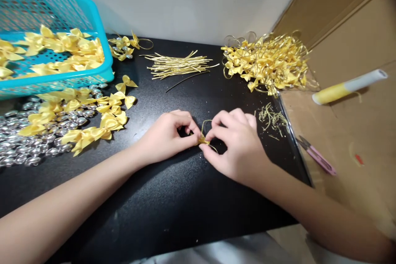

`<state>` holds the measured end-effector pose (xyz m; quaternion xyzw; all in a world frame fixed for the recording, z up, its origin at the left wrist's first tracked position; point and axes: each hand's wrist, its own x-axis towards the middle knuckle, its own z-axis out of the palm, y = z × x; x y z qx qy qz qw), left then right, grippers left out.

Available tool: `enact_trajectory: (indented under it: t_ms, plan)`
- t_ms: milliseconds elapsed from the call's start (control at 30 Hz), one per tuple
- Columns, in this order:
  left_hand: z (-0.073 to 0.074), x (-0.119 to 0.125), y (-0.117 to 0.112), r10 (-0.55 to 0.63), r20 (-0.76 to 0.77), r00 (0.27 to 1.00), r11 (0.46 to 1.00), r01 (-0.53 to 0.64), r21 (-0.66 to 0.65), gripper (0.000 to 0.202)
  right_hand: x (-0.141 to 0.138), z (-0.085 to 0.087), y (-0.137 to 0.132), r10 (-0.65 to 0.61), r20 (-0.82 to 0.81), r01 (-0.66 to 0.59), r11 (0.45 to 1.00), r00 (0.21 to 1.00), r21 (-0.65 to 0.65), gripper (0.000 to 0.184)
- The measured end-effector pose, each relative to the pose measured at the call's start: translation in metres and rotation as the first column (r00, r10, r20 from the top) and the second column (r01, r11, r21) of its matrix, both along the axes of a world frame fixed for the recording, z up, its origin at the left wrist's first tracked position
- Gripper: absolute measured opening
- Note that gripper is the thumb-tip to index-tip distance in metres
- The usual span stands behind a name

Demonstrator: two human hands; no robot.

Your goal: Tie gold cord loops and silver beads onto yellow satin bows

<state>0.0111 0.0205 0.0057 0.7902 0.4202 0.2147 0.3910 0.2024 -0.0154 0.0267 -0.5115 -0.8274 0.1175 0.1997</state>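
My left hand (168,135) and my right hand (236,144) meet at the middle of the black table (161,198), fingers pinched together on one small yellow ribbon bow with a gold wire loop (204,135). The loop rises between my fingertips; most of the bow is hidden by them. Loose yellow bows (93,115) lie to the left over silver beads (27,144). A bundle of cut gold wires (177,65) lies behind my hands.
A turquoise basket (102,55) with yellow bows stands at the back left. A heap of finished bows with wire loops (267,62) lies back right. Wire scraps (272,119), pink snips (317,157) and a yellow-white tube (348,86) lie on the cardboard at right.
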Motion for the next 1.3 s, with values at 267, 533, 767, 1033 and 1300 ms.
enact_trajectory:
  t_ms: [267,533,767,1033,1300]
  plan:
    - [-0.003,-0.002,0.0,-0.017,0.016,1.0,1.0,0.017,-0.016,0.015,-0.01,-0.024,-0.006,-0.162,-0.071,0.156,0.985,0.984,-0.076,0.012]
    - [-0.006,-0.001,0.0,-0.006,-0.017,1.0,0.998,0.008,0.068,0.013,-0.003,-0.022,-0.006,-0.175,-0.103,0.164,0.981,0.979,-0.106,0.011]
    - [-0.007,0.001,-0.002,-0.018,0.009,1.0,0.996,0.017,0.086,0.014,0.0,-0.02,-0.006,-0.18,-0.13,0.167,0.98,0.975,-0.104,0.009]
    - [-0.005,0.002,-0.003,-0.029,0.024,0.999,0.997,0.027,0.074,0.015,0.001,-0.023,-0.008,-0.141,-0.089,0.145,0.989,0.986,0.035,0.012]
    - [-0.005,0.004,-0.004,-0.022,0.01,1.0,0.997,0.021,0.079,0.014,0.016,-0.01,-0.002,-0.074,-0.07,0.073,0.997,0.995,-0.016,0.009]
